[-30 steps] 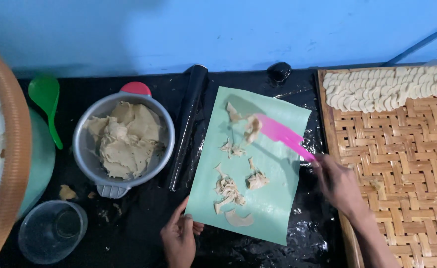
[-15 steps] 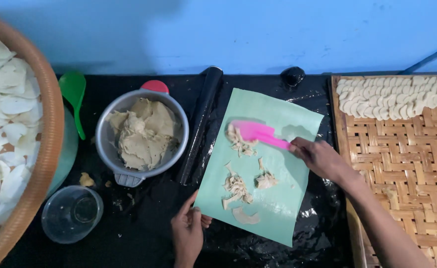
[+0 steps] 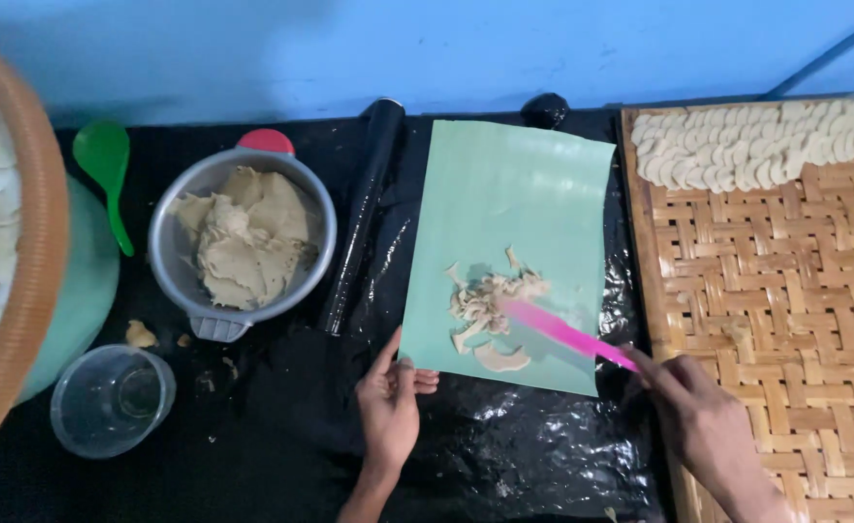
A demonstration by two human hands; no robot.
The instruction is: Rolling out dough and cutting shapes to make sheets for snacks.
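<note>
Right now your right hand [image 3: 703, 416] is at the near right, over the edge of the woven tray [image 3: 785, 320], with its grip closed on the near end of a pink scraper [image 3: 562, 331]. That scraper slants up and left, and its far end lies against a small heap of dough scraps [image 3: 485, 305] on the green sheet [image 3: 524, 194]. One curved scrap sits just near of the heap, apart from the rest.

Your left hand [image 3: 390, 402] lies flat on the table [image 3: 281, 436], its fingers stretched out and not closed on anything, the fingertips touching the near left corner of the green sheet.

Left of the sheet, a black rolling pin [image 3: 361, 218] lies running near to far, just beside the sheet's left edge. Further left stands a metal bowl [image 3: 177, 261] filled with a lump of dough [image 3: 248, 237]; a red lid [image 3: 265, 141] peeks out behind it. A green spoon [image 3: 105, 169] rests far left, touching a pale green plate [image 3: 83, 291] beneath a big basket [image 3: 20, 291] of white chips. An empty clear plastic cup [image 3: 112, 399] stands near left. Along the woven tray's far edge, rows of small pale dough pieces [image 3: 756, 145] lie overlapping.
</note>
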